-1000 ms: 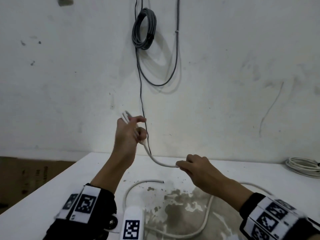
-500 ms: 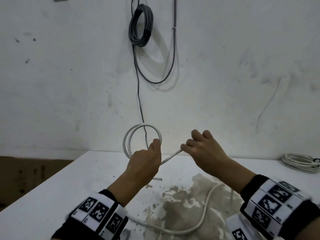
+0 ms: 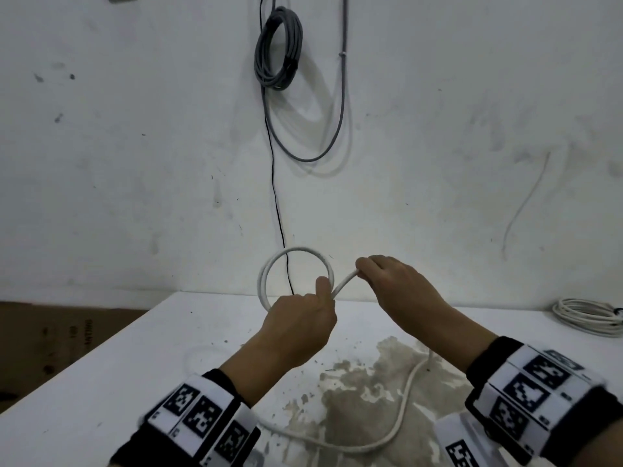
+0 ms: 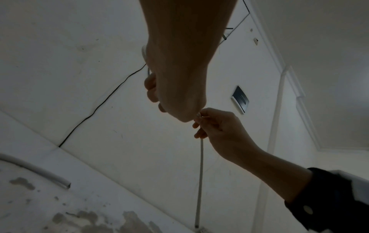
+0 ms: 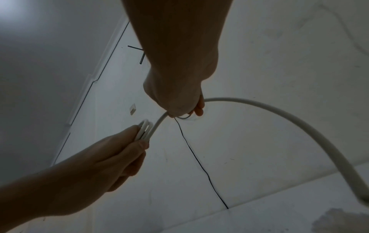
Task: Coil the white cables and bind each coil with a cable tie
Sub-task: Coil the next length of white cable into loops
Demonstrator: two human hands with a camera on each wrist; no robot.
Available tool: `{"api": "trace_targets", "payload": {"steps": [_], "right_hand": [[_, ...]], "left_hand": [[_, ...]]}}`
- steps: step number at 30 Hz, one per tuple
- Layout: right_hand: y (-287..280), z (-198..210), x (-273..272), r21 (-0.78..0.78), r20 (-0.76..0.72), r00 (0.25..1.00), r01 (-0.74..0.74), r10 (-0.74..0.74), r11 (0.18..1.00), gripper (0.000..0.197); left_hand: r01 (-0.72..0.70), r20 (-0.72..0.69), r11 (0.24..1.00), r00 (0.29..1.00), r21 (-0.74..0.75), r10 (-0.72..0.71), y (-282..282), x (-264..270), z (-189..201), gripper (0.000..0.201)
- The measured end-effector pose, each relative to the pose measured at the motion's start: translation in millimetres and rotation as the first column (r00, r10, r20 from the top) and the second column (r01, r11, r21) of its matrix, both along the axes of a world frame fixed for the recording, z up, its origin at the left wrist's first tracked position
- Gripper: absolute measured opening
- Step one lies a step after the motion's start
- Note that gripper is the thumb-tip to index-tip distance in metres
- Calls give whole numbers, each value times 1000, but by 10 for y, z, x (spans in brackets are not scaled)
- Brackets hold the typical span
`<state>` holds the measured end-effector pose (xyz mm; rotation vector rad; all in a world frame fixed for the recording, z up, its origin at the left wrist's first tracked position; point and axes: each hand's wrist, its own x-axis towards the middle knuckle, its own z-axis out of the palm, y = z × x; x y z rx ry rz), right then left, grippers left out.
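A small coil of white cable (image 3: 294,252) stands upright above the table's far edge. My left hand (image 3: 305,318) grips the bottom of its loops; the right wrist view shows the loops (image 5: 144,130) pinched between its fingers. Just to the right, my right hand (image 3: 387,281) pinches the free strand (image 3: 344,283) leading out of the coil. The slack cable (image 3: 401,412) runs down from that hand and curves across the table. In the left wrist view the cable (image 4: 200,181) hangs straight down from my right hand (image 4: 215,126).
The white table (image 3: 101,375) has a large brown worn patch (image 3: 364,382) near me. Another white coil (image 3: 586,315) lies at the far right. A grey cable coil (image 3: 278,48) and a thin black wire (image 3: 274,183) hang on the wall. Brown cardboard (image 3: 60,335) sits left of the table.
My left hand dropped from a raised position and the coil now stands as round loops. My right hand rose and moved closer to the left, feeding the strand toward the coil.
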<state>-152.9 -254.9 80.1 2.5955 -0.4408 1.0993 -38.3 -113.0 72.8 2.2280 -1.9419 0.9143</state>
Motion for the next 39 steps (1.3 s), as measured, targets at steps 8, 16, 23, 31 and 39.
{"api": "trace_targets", "payload": {"steps": [8, 16, 23, 31, 39], "right_hand": [[-33, -155, 2, 146, 131, 985, -127, 108, 981, 20], [95, -309, 38, 206, 120, 993, -36, 11, 978, 35], [221, -232, -8, 644, -62, 993, -35, 97, 764, 22], [467, -160, -121, 918, 265, 918, -334, 296, 213, 43], [415, -256, -161, 432, 140, 879, -468, 455, 771, 22]], "left_hand": [[211, -949, 947, 154, -242, -277, 45, -24, 166, 40], [-42, -558, 844, -732, -535, -391, 64, 107, 154, 41], [-187, -456, 780, -721, -597, -522, 27, 175, 135, 40], [-304, -331, 673, -691, -674, -643, -28, 210, 190, 39], [-352, -111, 537, -751, -767, -651, 20, 246, 359, 37]]}}
